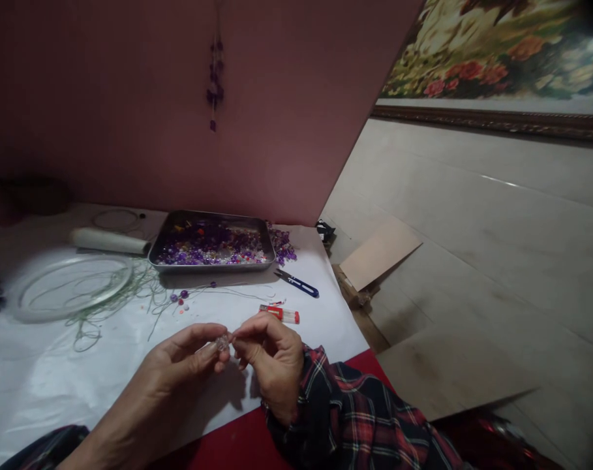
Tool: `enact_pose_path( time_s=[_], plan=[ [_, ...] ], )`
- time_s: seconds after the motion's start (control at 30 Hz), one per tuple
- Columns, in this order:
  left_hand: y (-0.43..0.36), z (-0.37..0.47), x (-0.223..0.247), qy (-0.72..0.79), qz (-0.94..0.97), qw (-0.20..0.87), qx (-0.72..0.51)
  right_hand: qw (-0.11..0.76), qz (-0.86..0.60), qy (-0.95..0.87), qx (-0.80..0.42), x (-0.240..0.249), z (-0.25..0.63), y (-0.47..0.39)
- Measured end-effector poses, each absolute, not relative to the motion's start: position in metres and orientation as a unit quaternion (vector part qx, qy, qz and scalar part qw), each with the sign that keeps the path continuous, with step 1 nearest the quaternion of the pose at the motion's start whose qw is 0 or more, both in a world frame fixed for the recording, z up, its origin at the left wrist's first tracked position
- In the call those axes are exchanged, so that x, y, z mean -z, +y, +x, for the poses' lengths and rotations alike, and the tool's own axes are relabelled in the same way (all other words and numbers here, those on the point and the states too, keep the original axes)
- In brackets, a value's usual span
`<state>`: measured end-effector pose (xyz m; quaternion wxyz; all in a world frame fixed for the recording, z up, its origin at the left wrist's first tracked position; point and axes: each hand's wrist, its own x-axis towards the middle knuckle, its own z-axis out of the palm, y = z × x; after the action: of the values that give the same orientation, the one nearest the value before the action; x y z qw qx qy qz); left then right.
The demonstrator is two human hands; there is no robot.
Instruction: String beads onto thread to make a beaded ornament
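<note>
Between the thumb and fingers of my left hand [183, 362] is a small clear bead [222, 343]. My right hand [271, 356] is pinched close beside it, its fingertips almost meeting the left ones; whatever they hold is too small to make out. Both hands are above the white sheet near its front edge. Just beyond my right hand lies a red lighter [280, 314]. Blue thread snips [297, 283] rest farther back. A few loose purple beads [182, 296] and thin green cord [152, 310] lie beyond my left hand.
A metal tray [212, 267] of purple and clear beads stands at the back, with more beads [284, 245] heaped beside it. At left are a clear ring-shaped coil [22, 307] and a pale roll [110, 241]. A beaded strand [214, 85] hangs on the pink wall.
</note>
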<state>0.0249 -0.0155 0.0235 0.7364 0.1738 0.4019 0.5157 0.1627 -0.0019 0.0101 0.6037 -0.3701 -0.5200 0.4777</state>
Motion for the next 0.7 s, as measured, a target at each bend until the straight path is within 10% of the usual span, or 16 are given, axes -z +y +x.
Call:
enact_pose_path(
  time_s=[0.7],
  plan=[
    [-0.011,0.018,-0.015,0.409,0.173,0.731,-0.518,0.515,-0.458,-0.589,-0.422,-0.023,0.163,-0.011]
  ],
)
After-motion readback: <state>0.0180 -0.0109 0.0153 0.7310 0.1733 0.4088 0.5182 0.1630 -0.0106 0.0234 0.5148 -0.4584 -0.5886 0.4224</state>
